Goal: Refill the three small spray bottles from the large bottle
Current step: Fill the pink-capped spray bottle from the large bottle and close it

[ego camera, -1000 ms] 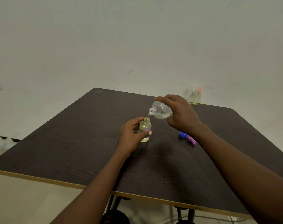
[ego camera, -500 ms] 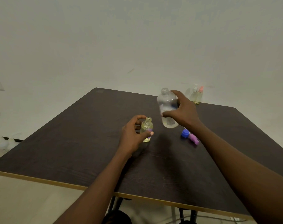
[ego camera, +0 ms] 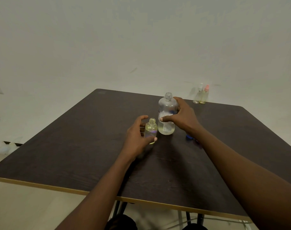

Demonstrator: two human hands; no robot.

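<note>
Large bottle: clear, upright on the table near its middle, neck open and threaded with no cap on; the large bottle holds pale, almost colourless liquid in its lower part only, the upper part looks empty.
Large bottle's label: white panel with fine dark print on the front – too small to read; a blue patch shows through the plastic above it.
Right hand: the right hand grasps the large bottle, thumb laid across the front at the label, fingers wrapped round the far side.
Small bottle: uncapped, upright on the table just left of the large bottle and a little nearer the person; the small bottle is filled with pale yellow liquid up to about its shoulder, with a faint purple tint low on the body – no writing can be made out.
Left hand: the left hand cups the small bottle, thumb against its lower front, fingers curled round the back.
Blue cap: the blue cap lies on the table right of the large bottle, partly hidden by the right wrist.
Far edge: white-top bottle and pink-top bottle stand side by side, sprayers on, both with pale yellowish liquid.
</note>
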